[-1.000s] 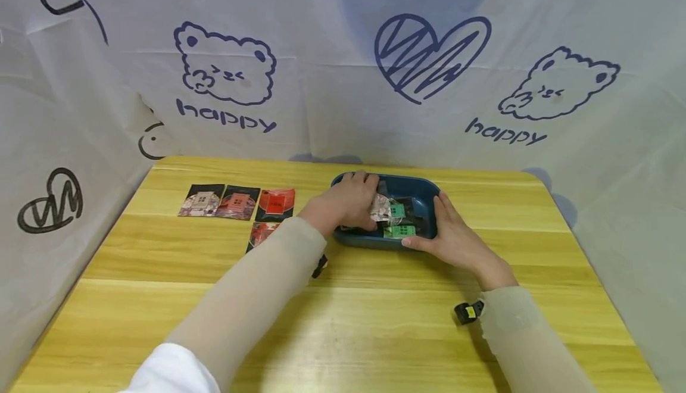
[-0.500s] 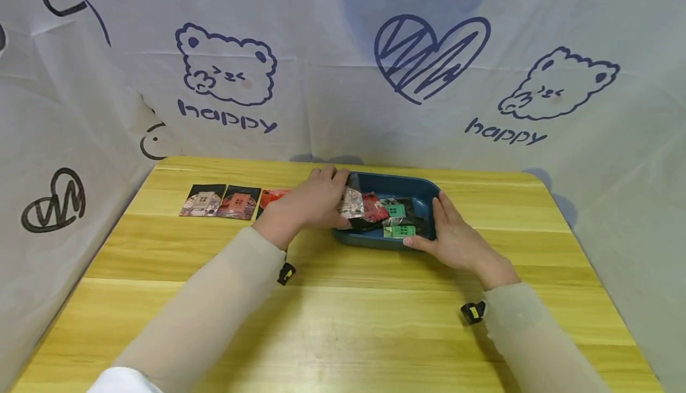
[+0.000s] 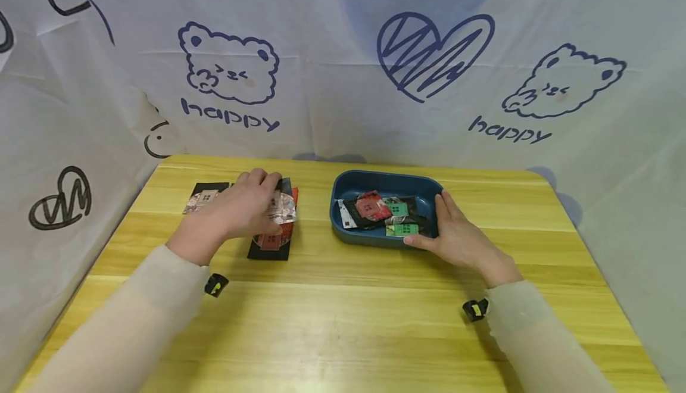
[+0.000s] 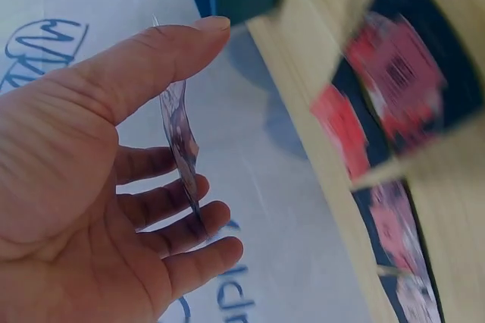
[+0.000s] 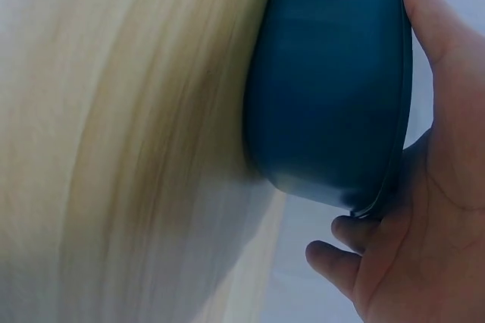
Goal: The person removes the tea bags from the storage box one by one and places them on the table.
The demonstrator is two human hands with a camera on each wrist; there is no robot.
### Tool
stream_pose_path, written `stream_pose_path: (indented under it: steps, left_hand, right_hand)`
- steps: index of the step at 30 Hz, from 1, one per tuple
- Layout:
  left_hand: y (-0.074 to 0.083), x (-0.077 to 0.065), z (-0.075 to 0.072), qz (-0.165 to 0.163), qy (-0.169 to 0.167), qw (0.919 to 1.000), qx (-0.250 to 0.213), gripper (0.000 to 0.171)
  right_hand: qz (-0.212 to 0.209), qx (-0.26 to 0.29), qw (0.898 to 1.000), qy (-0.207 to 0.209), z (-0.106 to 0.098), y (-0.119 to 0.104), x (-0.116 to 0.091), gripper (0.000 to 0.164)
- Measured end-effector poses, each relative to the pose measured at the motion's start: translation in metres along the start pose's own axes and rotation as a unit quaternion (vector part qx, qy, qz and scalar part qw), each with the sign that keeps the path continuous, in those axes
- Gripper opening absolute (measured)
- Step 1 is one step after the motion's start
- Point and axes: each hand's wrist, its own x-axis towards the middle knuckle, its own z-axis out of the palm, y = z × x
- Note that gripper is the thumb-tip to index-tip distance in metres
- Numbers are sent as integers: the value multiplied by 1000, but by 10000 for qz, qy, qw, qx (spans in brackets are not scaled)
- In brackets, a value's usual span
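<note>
In the head view, my left hand [image 3: 243,205] holds a small black sachet with a pale pink print [image 3: 285,207] above the sachets at the left of the table. The left wrist view shows this thin sachet edge-on between the thumb and fingers. Below it lies a black-and-red sachet [image 3: 270,247], partly covered by the hand. My right hand [image 3: 461,241] grips the right end of a dark blue plastic bin [image 3: 359,238], thumb at the front rim and fingers along the side. Inside the bin lie a red sachet [image 3: 370,205] and green-labelled sachets [image 3: 402,230].
A sachet with a pale label [image 3: 203,196] lies left of my left hand. In the left wrist view, several sachets lie in a row that turns a corner. Behind the wooden table [image 3: 332,321] hangs a white cloth [image 3: 327,107] with drawings.
My left hand has lifted the pale pink sachet out of the bin and carried it left over the sachets on the table. My right hand has stayed on the bin.
</note>
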Motion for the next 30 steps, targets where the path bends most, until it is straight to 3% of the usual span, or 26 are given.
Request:
stream_pose_path:
  steps: [6,16,21,30]
  left_hand:
    - [-29,-19,7,-134,-18,9998,150,101]
    - [-75,-39,31,-324,-464,9981,221,105]
    - [-82,-42,41,-458,-780,9957,221,106]
    - [-83,-40,49,-582,-1145,9915,204,107]
  right_hand:
    - [-2,42,10000,-15,0,1,-1,135]
    - [-15,149,9999,-45,1,1,0,134]
    - [-9,137,9999,-62,1,1,0,133]
    - [-30,153,9999,-48,2,2,0,133]
